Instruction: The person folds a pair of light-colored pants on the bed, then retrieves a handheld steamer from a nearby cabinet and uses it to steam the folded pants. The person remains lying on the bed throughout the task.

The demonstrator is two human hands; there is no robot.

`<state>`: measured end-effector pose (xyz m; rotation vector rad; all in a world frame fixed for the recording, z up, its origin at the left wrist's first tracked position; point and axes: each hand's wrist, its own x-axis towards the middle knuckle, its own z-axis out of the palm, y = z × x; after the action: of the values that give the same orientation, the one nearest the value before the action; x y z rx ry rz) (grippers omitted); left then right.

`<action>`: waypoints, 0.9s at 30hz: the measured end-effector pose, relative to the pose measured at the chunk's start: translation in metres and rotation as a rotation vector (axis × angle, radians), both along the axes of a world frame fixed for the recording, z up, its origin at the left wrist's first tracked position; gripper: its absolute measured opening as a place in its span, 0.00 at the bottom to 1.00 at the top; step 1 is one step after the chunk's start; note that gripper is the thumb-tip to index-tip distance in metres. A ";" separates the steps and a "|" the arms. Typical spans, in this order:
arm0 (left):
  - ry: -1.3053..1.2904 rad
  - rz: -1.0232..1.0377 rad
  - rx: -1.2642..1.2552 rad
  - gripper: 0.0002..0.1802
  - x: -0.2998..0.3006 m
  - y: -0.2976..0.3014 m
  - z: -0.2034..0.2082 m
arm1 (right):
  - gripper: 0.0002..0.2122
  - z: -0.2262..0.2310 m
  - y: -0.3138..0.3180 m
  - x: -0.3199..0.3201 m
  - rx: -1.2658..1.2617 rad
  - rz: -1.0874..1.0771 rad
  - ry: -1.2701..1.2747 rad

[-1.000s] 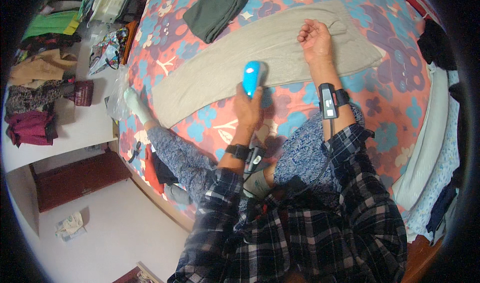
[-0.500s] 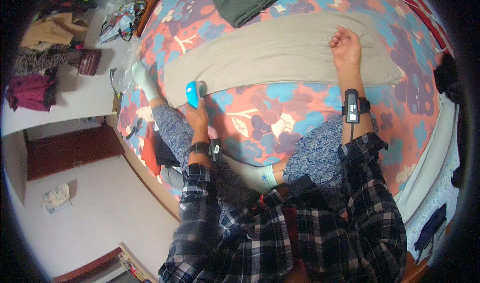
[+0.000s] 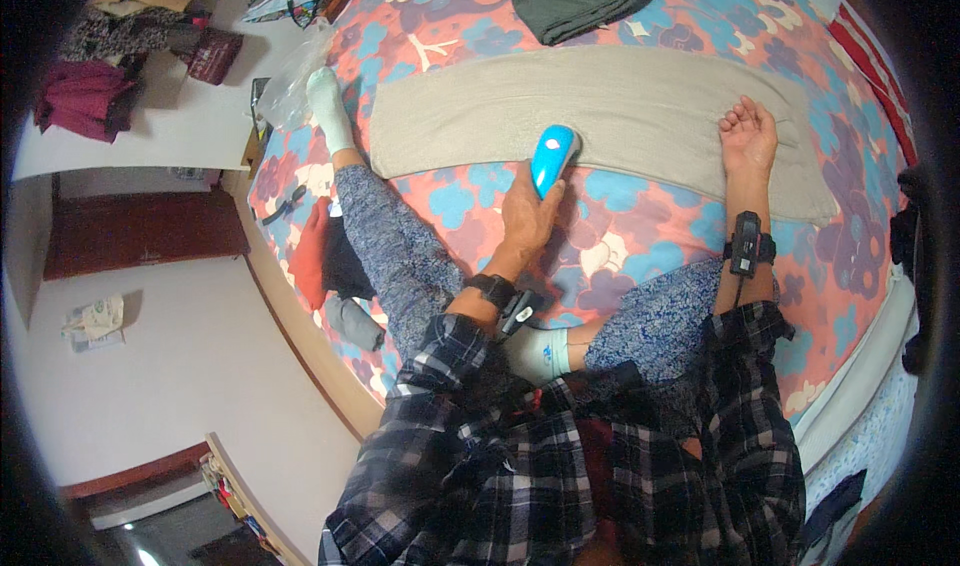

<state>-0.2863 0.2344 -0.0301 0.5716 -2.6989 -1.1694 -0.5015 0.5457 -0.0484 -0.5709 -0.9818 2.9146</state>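
My left hand (image 3: 530,209) is closed round a blue handheld fabric shaver (image 3: 552,158), whose grey head rests against a long beige garment (image 3: 450,116). That garment lies flat across the bed in a wide band, and its exact kind is hard to make out. Over its right end my right hand (image 3: 749,138) lies palm up, fingers loosely curled and holding nothing. Each of my wrists carries a black strapped device.
I sit on a flower-patterned bedspread (image 3: 470,206), legs spread around the near side. A folded dark grey cloth (image 3: 585,1) lies beyond the beige garment. Red and dark clothes (image 3: 313,256) sit by the left bed edge, near a grey bundle (image 3: 355,323). Clothes lie farther left.
My left hand has carried the fabric shaver rightward along the beige garment, from its left end toward the middle. My right hand stays over the right end. The whole view has shifted a little.
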 end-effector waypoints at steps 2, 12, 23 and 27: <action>-0.004 0.014 0.003 0.29 0.001 -0.002 0.001 | 0.14 -0.001 0.001 0.001 0.003 -0.001 0.000; -0.034 0.380 -0.179 0.29 0.036 -0.134 -0.008 | 0.14 0.003 -0.003 0.004 0.036 0.000 0.001; 0.048 0.240 -0.214 0.31 0.032 -0.108 -0.012 | 0.14 -0.010 0.001 0.000 0.045 0.019 -0.004; 0.024 0.379 -0.272 0.30 0.030 -0.127 -0.012 | 0.14 -0.014 0.007 -0.002 0.048 0.015 -0.029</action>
<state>-0.2567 0.1074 -0.0424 0.9594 -2.5143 -0.6953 -0.5032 0.5523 -0.0627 -0.6085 -1.0612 2.8948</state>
